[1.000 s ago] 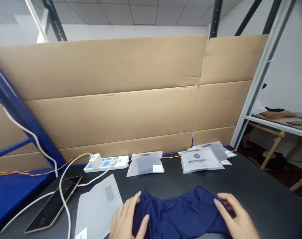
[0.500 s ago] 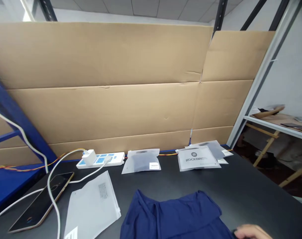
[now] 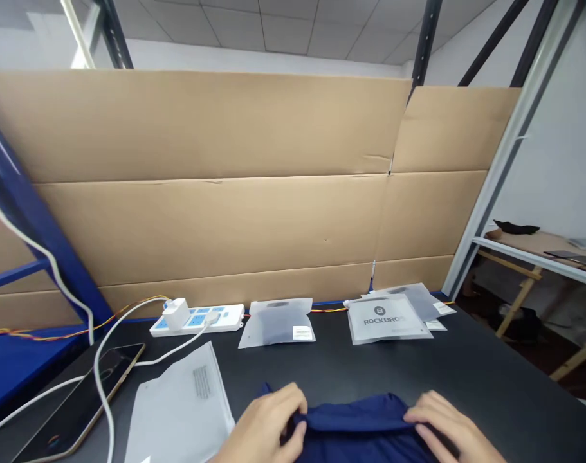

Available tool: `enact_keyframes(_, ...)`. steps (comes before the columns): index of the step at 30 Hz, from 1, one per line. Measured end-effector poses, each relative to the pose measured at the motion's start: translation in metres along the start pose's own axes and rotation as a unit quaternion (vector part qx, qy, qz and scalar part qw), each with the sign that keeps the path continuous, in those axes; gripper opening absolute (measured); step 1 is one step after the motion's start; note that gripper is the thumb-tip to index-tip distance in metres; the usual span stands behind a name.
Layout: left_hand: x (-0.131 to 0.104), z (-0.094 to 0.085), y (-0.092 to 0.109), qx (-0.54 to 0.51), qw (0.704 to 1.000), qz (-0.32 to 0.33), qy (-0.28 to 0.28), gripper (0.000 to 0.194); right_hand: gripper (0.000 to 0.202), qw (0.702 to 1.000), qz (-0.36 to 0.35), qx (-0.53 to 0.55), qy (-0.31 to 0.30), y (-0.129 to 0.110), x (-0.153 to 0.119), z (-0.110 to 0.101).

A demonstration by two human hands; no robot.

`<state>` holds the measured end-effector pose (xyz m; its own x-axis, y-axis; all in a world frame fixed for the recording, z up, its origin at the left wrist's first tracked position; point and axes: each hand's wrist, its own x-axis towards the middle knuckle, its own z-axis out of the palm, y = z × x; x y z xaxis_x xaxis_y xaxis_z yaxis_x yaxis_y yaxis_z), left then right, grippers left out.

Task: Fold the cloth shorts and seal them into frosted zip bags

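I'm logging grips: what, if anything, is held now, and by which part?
The navy cloth, by its far folded edge: the left hand pinches it toward the left, the right hand toward the right.

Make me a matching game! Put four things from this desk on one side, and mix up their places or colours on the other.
Things:
1. Cloth
2. Phone
3. Power strip
4. Bag with big printed letters

Places and colours:
A. Has a white cable lying across it
B. Partly on top of another bag
C. Dark blue, held by the left hand and the right hand
D. White and blue, with plugs in it

Right pairs: 1-C, 2-A, 3-D, 4-B
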<state>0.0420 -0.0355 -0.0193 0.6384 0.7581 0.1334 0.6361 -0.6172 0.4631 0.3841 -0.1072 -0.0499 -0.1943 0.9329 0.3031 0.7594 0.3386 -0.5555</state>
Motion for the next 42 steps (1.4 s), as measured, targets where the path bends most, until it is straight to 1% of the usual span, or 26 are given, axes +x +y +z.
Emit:
enact_keyframes(2,0.014,-0.015,-0.014,-0.073,0.996,-0.048,0.014,0.009,0.024,1.0,-0.009,0.003,0.02,0.003,0.026,0.0)
enact_keyframes(4,0.033,-0.026,-0.034,-0.136,0.987,-0.08,0.007,0.012,0.025,1.0,-0.024,0.011,-0.003,0.007,0.064,0.002)
enact_keyframes(6,0.049,-0.03,-0.054,-0.164,0.982,-0.094,0.0,0.021,0.023,0.999,-0.04,-0.005,-0.028,0.014,0.1,0.008)
enact_keyframes(7,0.054,-0.029,-0.063,-0.172,0.98,-0.098,0.001,0.024,0.021,0.998,-0.043,-0.017,-0.034,0.018,0.114,0.012)
enact_keyframes(9,0.057,-0.027,-0.075,-0.181,0.978,-0.105,0.007,0.029,0.02,0.998,-0.039,-0.03,-0.03,0.026,0.129,0.023)
enact_keyframes(11,0.053,-0.025,-0.08,-0.192,0.976,-0.107,0.009,0.031,0.023,0.999,-0.025,-0.013,-0.036,0.035,0.131,0.03)
enact_keyframes(13,0.049,-0.024,-0.08,-0.201,0.973,-0.109,0.008,0.032,0.026,0.998,-0.013,0.019,-0.056,0.041,0.127,0.033)
enact_keyframes(15,0.048,-0.024,-0.08,-0.211,0.971,-0.115,0.008,0.032,0.028,0.996,-0.006,0.052,-0.068,0.044,0.124,0.031)
enact_keyframes(19,0.053,-0.022,-0.082,-0.219,0.966,-0.135,0.007,0.032,0.031,0.994,0.008,0.086,-0.061,0.045,0.125,0.026)
enact_keyframes(26,0.055,-0.019,-0.084,-0.224,0.965,-0.137,0.014,0.033,0.035,0.995,-0.001,0.075,-0.066,0.05,0.128,0.029)
enact_keyframes(30,0.055,-0.019,-0.083,-0.209,0.968,-0.136,0.006,0.032,0.034,0.995,0.019,0.092,-0.029,0.055,0.128,0.034)
enact_keyframes(32,0.055,-0.02,-0.083,-0.207,0.969,-0.135,0.006,0.032,0.033,0.995,0.03,0.095,-0.021,0.054,0.128,0.033)
enact_keyframes(38,0.054,-0.02,-0.084,-0.211,0.969,-0.128,0.004,0.03,0.036,0.994,0.031,0.091,-0.046,0.047,0.127,0.025)
enact_keyframes(42,0.054,-0.019,-0.086,-0.212,0.969,-0.125,0.005,0.031,0.033,0.992,0.031,0.093,-0.078,0.049,0.126,0.023)
